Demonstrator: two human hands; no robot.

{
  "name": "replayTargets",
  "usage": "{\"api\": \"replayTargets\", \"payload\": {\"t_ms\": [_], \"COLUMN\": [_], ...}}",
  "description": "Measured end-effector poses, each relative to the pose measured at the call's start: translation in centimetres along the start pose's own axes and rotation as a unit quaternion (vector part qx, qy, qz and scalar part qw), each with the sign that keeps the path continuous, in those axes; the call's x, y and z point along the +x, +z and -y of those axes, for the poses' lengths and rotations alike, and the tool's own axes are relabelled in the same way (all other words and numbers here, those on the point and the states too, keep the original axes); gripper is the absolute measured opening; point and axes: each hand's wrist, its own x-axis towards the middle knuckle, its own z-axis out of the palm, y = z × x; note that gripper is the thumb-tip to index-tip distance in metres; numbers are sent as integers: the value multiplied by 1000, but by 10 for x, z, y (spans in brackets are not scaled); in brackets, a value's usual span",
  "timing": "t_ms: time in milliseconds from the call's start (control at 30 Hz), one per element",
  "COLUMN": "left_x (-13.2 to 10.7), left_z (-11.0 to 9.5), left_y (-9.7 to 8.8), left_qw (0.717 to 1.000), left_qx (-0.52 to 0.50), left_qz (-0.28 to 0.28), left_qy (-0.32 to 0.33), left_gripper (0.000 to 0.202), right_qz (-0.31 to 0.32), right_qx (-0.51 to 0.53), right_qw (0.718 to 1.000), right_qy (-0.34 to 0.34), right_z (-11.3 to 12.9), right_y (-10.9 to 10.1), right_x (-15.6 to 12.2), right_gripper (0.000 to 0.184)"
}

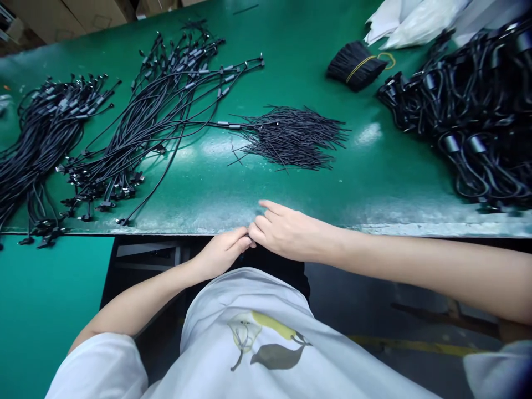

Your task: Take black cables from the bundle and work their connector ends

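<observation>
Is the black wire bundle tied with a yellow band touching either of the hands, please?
No, the tied bundle lies on the green mat far from the left hand and right hand.

My green bench (374,183) carries two sprawling bundles of black cables (158,116), a spread of thin black wires (291,138), a banded black bunch (356,66), coiled black cords (465,111) and white bags (415,16)

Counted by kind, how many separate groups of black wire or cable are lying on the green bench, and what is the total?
Bunches of long connector cables: 2
Loose spread of short black wires: 1
Banded bundle of short black wires: 1
Heap of thicker black cords: 1
Total: 5
</observation>
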Motion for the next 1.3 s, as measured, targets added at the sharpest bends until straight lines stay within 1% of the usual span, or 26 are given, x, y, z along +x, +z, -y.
{"api": "replayTargets", "payload": {"t_ms": [33, 100, 167, 200, 233, 267, 333, 400, 433, 467, 533, 567, 600, 633, 667, 700, 767, 833, 900, 967, 1033, 1133, 1167, 1200, 1233, 1300], "left_x": [1, 2, 4, 5, 6, 7, 9, 12, 13, 14, 14, 14, 13, 12, 12, 12, 14, 19, 24, 27, 29, 32, 33, 35, 37, 41], "left_z": [-2, -7, -11, -12, -13, -14, -13, -11, -9, -7, -5, -5, -5, -7, -10, -12, -17, -20, -18, -14, -10, -8, -9, -10, -11, -15], "left_y": [-2, -6, -9, -10, -10, -8, -3, 3, 6, 8, 9, 8, 7, 5, 3, 2, -1, -2, 0, 1, 3, 3, 2, 1, -1, -4], "left_qw": [1000, 988, 960, 947, 938, 933, 935, 948, 959, 973, 997, 999, 995, 988, 984, 985, 991, 991, 989, 992, 994, 982, 979, 982, 987, 995], "left_qx": [-23, -118, -202, -225, -238, -250, -271, -272, -249, -205, -57, 28, 101, 153, 175, 168, 88, -5, -53, -35, 48, 185, 198, 185, 154, 71], "left_qz": [15, 86, 169, 203, 226, 232, 201, 134, 101, 74, 33, 15, 5, 5, 17, 42, 101, 130, 127, 112, 85, 43, 37, 38, 45, 69], "left_qy": [-10, -49, -91, -106, -115, -116, -112, -98, -87, -72, -33, -13, 2, 13, 18, 17, -7, -32, -50, -56, -38, 14, 19, 15, 4, -24], "left_gripper": [37, 41, 44, 44, 43, 42, 40, 39, 40, 42, 43, 41, 39, 37, 36, 37, 44, 47, 45, 43, 41, 38, 38, 39, 40, 43], "right_qz": [8, 9, 2, 1, 2, 3, 5, 11, 19, 31, 65, 84, 100, 110, 111, 103, 68, 45, 56, 81, 102, 129, 123, 104, 72, -2], "right_qx": [-33, -45, -5, 15, 28, 28, -10, -76, -108, -133, -151, -146, -137, -129, -126, -131, -162, -193, -200, -175, -123, -62, -68, -90, -122, -187], "right_qw": [999, 999, 998, 997, 996, 995, 993, 989, 987, 986, 986, 985, 983, 981, 981, 982, 982, 979, 978, 981, 987, 987, 986, 986, 987, 982], "right_qy": [-5, -30, -62, -77, -90, -100, -114, -123, -119, -100, -21, 27, 69, 94, 100, 93, 67, 43, 27, 21, 32, 79, 89, 90, 78, 26], "right_z": [0, -2, -8, -11, -14, -18, -23, -25, -24, -21, -12, -7, -1, 3, 7, 9, 8, 4, -2, -6, -7, -7, -9, -11, -14, -20], "right_y": [-1, -6, -13, -17, -20, -23, -24, -21, -18, -15, -9, -5, -3, -1, 1, 1, 0, -2, -4, -4, -5, -4, -4, -3, -2, 1], "right_x": [-1, -1, 0, 1, 2, 2, 2, -1, -3, -5, -10, -12, -14, -16, -17, -17, -18, -17, -17, -18, -20, -22, -23, -23, -23, -22], "right_gripper": [29, 27, 27, 27, 27, 27, 27, 27, 27, 25, 19, 16, 13, 13, 15, 18, 24, 26, 24, 21, 20, 16, 15, 14, 15, 18]}}
